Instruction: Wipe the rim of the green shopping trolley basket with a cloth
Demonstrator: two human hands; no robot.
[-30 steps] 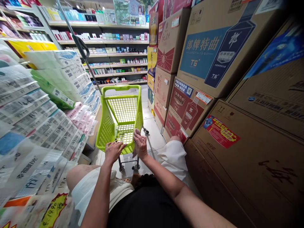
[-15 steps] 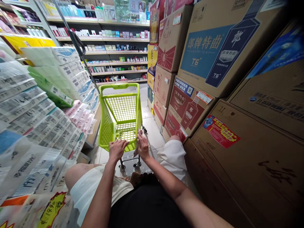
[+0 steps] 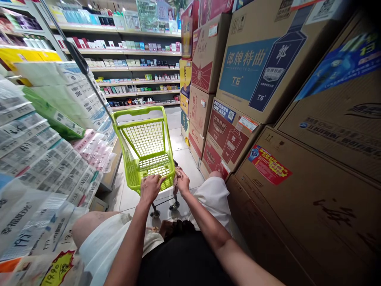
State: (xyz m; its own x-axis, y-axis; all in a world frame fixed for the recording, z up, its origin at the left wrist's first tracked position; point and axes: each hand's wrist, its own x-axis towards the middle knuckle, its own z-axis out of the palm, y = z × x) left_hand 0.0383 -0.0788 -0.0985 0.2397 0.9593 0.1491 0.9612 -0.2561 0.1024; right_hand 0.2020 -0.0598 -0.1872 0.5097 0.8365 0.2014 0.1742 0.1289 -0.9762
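Note:
A lime-green plastic shopping cart (image 3: 143,137) stands in front of my knees, its long handle pole rising to the upper left. My left hand (image 3: 151,188) is on the near rim of its basket, fingers curled over the edge. At the near right corner, my right hand (image 3: 182,182) is closed around a greyish-brown cloth (image 3: 176,185), which lies against the rim and hangs down the outside. The basket's grid floor shows, with nothing in it. Two of the wheels (image 3: 174,205) show below the near end.
Cardboard cartons (image 3: 247,71) are stacked high close on my right. Packs of tissue paper (image 3: 44,159) with handwritten prices pile up on my left. Shelves of small boxes and bottles (image 3: 143,59) cross the aisle's far end. Tiled floor (image 3: 178,153) runs between.
The cart has turned and tilted slightly, its pole leaning further left in view. My right hand has shifted along the right rim toward the near corner with the cloth. My left hand keeps its hold.

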